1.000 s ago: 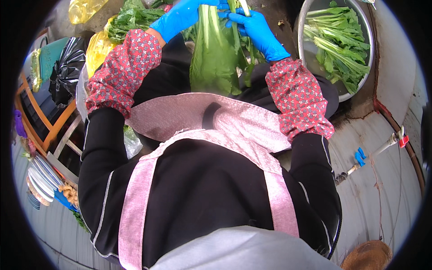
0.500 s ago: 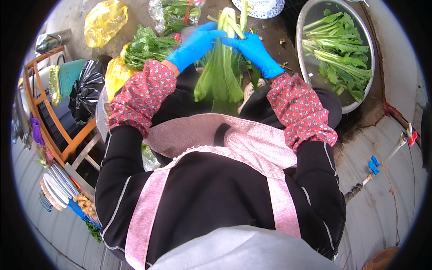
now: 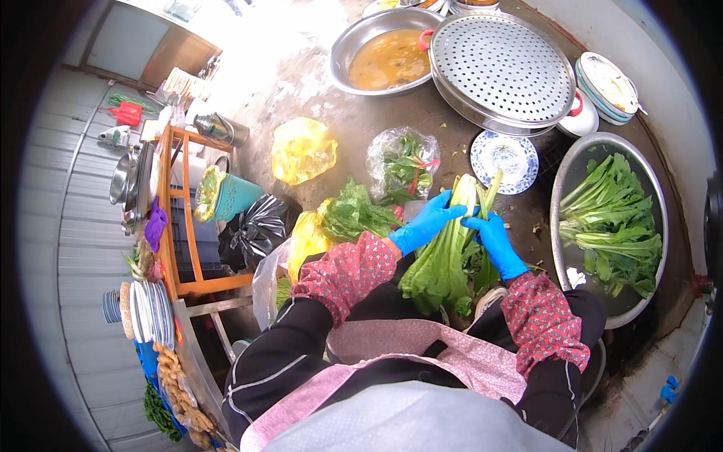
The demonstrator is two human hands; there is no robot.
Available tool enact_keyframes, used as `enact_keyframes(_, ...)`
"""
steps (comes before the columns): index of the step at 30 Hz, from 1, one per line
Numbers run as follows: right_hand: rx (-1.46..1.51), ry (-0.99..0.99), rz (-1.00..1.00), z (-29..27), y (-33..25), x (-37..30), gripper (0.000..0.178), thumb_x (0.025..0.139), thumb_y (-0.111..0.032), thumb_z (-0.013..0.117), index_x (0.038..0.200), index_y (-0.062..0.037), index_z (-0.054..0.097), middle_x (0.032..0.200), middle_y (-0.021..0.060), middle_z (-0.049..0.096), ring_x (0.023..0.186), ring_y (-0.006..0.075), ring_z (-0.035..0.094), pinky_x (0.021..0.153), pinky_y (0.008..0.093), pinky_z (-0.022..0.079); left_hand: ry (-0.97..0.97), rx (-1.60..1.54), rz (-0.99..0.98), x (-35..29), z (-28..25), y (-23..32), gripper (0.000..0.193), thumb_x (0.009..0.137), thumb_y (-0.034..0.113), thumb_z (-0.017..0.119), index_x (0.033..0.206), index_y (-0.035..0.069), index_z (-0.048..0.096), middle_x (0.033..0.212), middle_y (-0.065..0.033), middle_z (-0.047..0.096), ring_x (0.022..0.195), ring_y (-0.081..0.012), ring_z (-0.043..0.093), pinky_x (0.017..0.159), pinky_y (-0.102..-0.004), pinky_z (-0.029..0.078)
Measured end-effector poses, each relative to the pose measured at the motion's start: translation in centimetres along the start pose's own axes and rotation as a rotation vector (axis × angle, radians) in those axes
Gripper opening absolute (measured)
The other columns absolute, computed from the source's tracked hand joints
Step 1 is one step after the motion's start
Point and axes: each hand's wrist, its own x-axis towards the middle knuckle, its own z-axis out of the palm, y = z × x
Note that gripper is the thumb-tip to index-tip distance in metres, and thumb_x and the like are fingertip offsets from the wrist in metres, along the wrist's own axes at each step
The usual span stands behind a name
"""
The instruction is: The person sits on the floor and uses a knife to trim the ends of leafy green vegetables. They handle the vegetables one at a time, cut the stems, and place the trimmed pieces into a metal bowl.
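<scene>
Both my hands wear blue gloves and hold one bunch of leafy greens over my lap. My left hand grips the pale stalk end from the left. My right hand grips the stalks from the right, fingers closed around them. The leaves hang down toward my knees. A heap of loose greens lies on the ground just left of my left hand. A large metal basin on my right holds several trimmed green stalks.
A clear bag of greens, a yellow plastic bag, a patterned small plate, a perforated steamer tray and a basin of brown liquid lie ahead. A wooden rack with dishes stands left, beside a black bag.
The view has tilted up, showing more ground ahead. My hands and the greens sit lower in the picture, still gripping the same bunch.
</scene>
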Motion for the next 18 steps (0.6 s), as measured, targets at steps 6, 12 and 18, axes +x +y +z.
enact_keyframes(6, -0.111, 0.074, -0.136, -0.7, 0.9, 1.0, 0.038, 0.079, -0.024, 0.078, 0.106, 0.001, 0.074, 0.085, 0.0068, 0.073, 0.071, 0.0165, 0.064, 0.064, 0.0335, 0.05, 0.047, 0.131, 0.01, 0.0, 0.4, 0.3, 0.048, 0.098, 0.015, 0.07, 0.14, -0.002, 0.054, 0.132, -0.0078, 0.064, 0.12, -0.0151, 0.059, 0.105, -0.0329, 0.047)
enact_keyframes(12, -0.113, 0.085, -0.318, -0.9, 1.0, 0.6, 0.054, 0.084, -0.042, 0.078, 0.116, 0.0007, 0.071, 0.085, 0.0119, 0.075, 0.076, 0.0214, 0.07, 0.07, 0.0385, 0.055, 0.064, -0.011, -0.071, 0.9, -0.6, -0.2, 0.047, 0.093, 0.009, 0.072, 0.136, -0.003, 0.056, 0.116, -0.0061, 0.069, 0.101, -0.0134, 0.066, 0.09, -0.0291, 0.055)
enact_keyframes(18, -0.999, 0.323, -0.483, -4.8, -2.2, 0.4, 0.046, 0.091, -0.048, 0.07, 0.112, -0.0063, 0.073, 0.095, 0.0267, 0.071, 0.089, 0.0441, 0.069, 0.071, 0.0501, 0.054, -0.194, -0.149, -0.329, 0.3, -2.4, 1.0, 0.037, 0.094, 0.017, 0.065, 0.126, -0.003, 0.061, 0.098, -0.0032, 0.068, 0.075, -0.0101, 0.062, 0.067, -0.0245, 0.052)
